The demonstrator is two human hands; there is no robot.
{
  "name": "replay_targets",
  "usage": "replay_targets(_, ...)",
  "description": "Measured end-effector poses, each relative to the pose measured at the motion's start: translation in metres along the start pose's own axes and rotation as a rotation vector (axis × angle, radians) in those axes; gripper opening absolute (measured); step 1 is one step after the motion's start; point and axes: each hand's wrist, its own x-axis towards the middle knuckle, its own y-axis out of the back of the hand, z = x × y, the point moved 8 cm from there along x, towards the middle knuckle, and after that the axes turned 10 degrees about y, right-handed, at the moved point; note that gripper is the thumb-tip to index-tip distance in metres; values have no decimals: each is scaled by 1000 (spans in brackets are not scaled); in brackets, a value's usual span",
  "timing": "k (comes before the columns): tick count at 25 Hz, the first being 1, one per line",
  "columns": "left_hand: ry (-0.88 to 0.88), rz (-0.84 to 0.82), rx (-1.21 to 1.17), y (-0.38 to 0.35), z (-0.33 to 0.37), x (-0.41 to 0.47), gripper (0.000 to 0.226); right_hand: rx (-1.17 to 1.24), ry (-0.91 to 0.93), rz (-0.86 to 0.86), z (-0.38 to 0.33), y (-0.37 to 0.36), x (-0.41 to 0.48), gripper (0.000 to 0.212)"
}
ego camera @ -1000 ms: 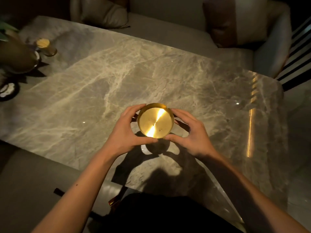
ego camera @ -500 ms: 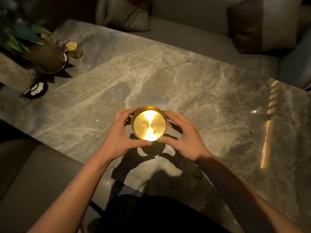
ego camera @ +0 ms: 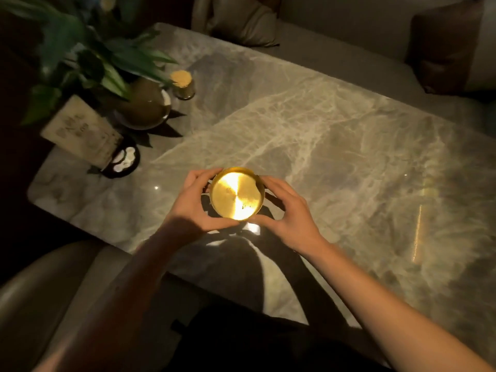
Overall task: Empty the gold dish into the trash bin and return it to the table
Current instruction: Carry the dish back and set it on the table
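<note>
Fingers of my left hand [ego camera: 192, 204] and right hand [ego camera: 285, 210] curl closed around the rim of the gold dish [ego camera: 236, 194], near the table's [ego camera: 335, 135] front edge; I judge it light, rigid, slick metal, best pinched at opposite rim sides.

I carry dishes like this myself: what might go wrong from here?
The gold dish is pinched only at its rim by the left hand and right hand; a tilt may spill the dark crumbs onto the marble table. Dim light hides obstacles.
</note>
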Motion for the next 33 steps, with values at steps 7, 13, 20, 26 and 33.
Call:
replay_targets(7,67,95,17,99,-97,-17,106,-55,44,-149,-28,-123,61,79)
replay_targets(13,125,211,-16,150,-153,-41,104,-60,111,-270,-43,-201,88,80)
replay_targets(20,221,301,-79,189,-212,-52,98,-93,168,-343,-51,-268,115,78)
replay_targets(26,242,347,-131,207,-253,-42,95,-151,177,-386,-46,-307,138,79)
replay_targets(33,242,364,-136,221,-279,-20,96,-206,163,-392,-36,-335,164,78)
